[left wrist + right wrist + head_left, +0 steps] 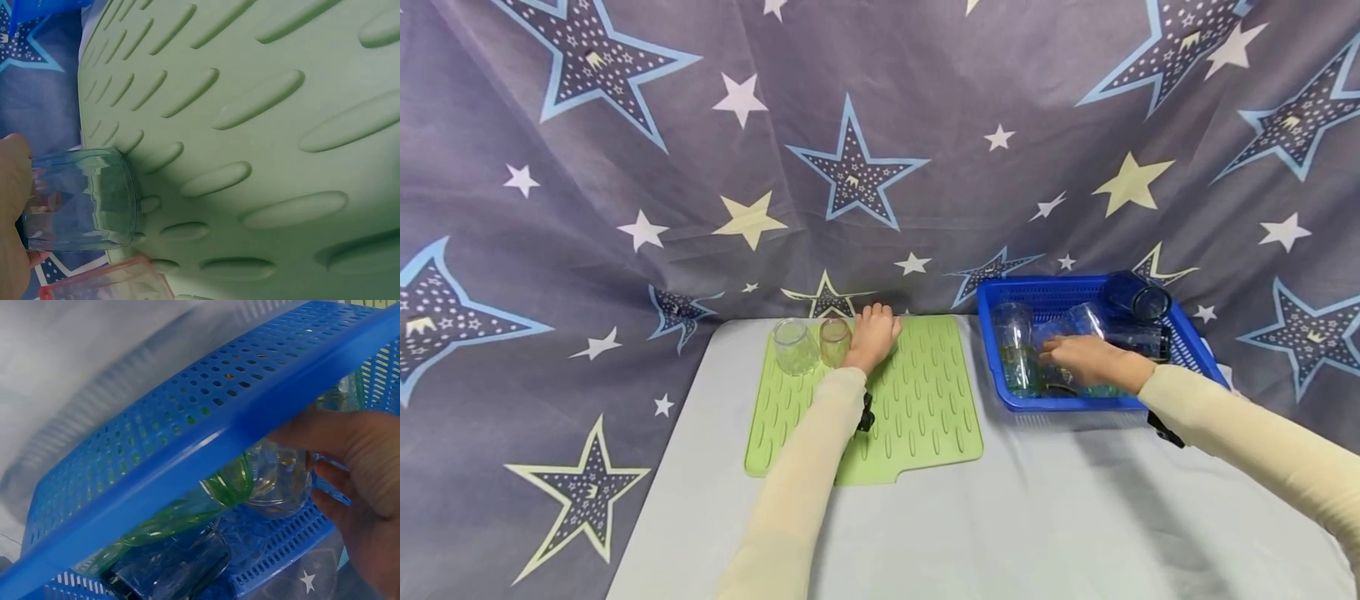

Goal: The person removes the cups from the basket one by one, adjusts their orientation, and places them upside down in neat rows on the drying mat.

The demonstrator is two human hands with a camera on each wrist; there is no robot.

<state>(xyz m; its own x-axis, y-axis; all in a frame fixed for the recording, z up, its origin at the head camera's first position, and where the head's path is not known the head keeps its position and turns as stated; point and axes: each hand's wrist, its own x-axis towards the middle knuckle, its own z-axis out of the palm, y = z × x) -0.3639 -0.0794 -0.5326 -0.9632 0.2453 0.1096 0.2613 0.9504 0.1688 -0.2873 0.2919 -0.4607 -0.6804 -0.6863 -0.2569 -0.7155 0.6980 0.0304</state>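
- By the left hand (pixel 874 336), a blue-tinted glass (pixel 87 200) is gripped, the fingers being curled round its upper end; in the head view this glass is covered by the hand.
- The glass is held at the far edge of a green mat (pixel 925 400), with its wide rim turned down toward the surface; whether contact has been made cannot be told.
- Just to the left of it, a pink-tinted glass (pixel 835 342) is stood on the mat, and left of that a wider clear glass (pixel 795 348) is placed, near the far left corner.
- The right hand (pixel 1086 360) is lowered into a blue basket (pixel 1078 405) on the right, its thumb and fingers partly bent beside a clear tumbler (pixel 275 475); whether the tumbler is gripped cannot be told.
- A green-tinted glass (pixel 231 487) is seen next to that tumbler, in the right wrist view.
- At the left end of the basket, a tall glass (pixel 1015 350) is held, while two dark glasses (pixel 1138 340) are laid on their sides toward the right end.
- Mat and basket are set side by side, well toward the far edge of a white table (pixel 970 533).
- Cream sleeves (pixel 808 467) are worn on both arms, and the table is backed by a grey-purple curtain (pixel 940 192) patterned with stars.
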